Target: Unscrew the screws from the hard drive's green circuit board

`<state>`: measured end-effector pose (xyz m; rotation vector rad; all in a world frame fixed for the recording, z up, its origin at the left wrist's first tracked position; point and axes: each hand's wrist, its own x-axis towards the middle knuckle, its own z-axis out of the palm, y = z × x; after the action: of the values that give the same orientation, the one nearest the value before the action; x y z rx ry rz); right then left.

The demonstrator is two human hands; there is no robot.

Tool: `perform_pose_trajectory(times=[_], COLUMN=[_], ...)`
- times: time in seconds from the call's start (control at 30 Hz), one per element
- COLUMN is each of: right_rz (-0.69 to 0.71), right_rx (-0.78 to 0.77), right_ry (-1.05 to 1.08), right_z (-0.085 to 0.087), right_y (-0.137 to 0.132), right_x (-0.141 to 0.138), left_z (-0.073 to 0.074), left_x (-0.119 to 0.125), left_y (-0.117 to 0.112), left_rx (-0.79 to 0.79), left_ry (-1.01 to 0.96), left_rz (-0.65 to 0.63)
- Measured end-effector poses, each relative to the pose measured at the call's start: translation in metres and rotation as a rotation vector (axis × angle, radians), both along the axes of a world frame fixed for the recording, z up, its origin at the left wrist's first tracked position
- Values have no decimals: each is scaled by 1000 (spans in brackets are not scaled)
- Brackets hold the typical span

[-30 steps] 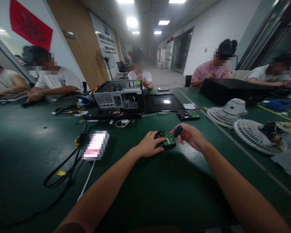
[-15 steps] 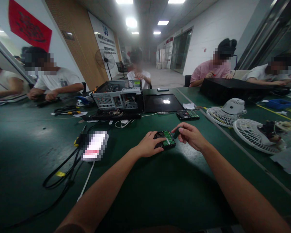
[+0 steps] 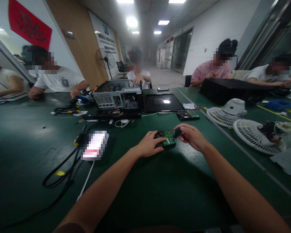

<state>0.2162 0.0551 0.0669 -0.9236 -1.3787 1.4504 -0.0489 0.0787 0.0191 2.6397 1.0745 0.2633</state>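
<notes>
Hard drive: here it is, a flat rectangular black-cased hard drive (image 3: 170, 145) lying on the dark green tabletop (image 3: 174, 187), right between the two hands.
Left hand: the left hand (image 3: 147, 144) is laid over the drive, fingers spread, index reaching onto the board and thumb along the near side; it rests on top rather than wrapping round.
Right hand: the right hand (image 3: 191, 136) has thumb and fingers pinched on a short tool with a dark green handle (image 3: 177, 132), probably a screwdriver, angled down at the drive's right end. Whether its tip meets a screw is too small to tell.
Circuit board: and the green circuit board (image 3: 167, 135) sits in its place on the drive, so this looks like mid-work, nothing visibly parted from the casing; loose screws can't be made out.
Second drive: another black drive with a green board (image 3: 188, 115) lies farther off, no hand on it.
Far side: a black flat panel (image 3: 158, 103) and an open grey metal computer case (image 3: 116, 98) bound the reach.
Flanks: a lit phone (image 3: 95, 145) well left; a white fan grille (image 3: 253, 136) well right, past the grey seam (image 3: 254, 165).
Near side: widest room, green surface running between the forearms; the table's near edge can't be picked out.
</notes>
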Motion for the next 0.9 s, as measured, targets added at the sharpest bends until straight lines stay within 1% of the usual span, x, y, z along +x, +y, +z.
perform_pose_trajectory(times=[0.2,0.33,0.53,0.73,0.9], right_rz=[28,45,7,44,54], right_rx=[3,-23,-42,-24,-22], right_ry=[17,56,20,-28,32], right_z=[0,-1,-1,0,-1], right_y=[-1,1,2,-2,-1], right_x=[-3,-3,-1,-2,-4], left_z=[0,2,0,0,0], left_x=[0,0,-1,-1,-1], left_y=[0,-1,0,0,0], left_rx=[-2,10,9,9,6], left_ry=[9,14,5,5,7], left_rz=[6,-1,3,0,6])
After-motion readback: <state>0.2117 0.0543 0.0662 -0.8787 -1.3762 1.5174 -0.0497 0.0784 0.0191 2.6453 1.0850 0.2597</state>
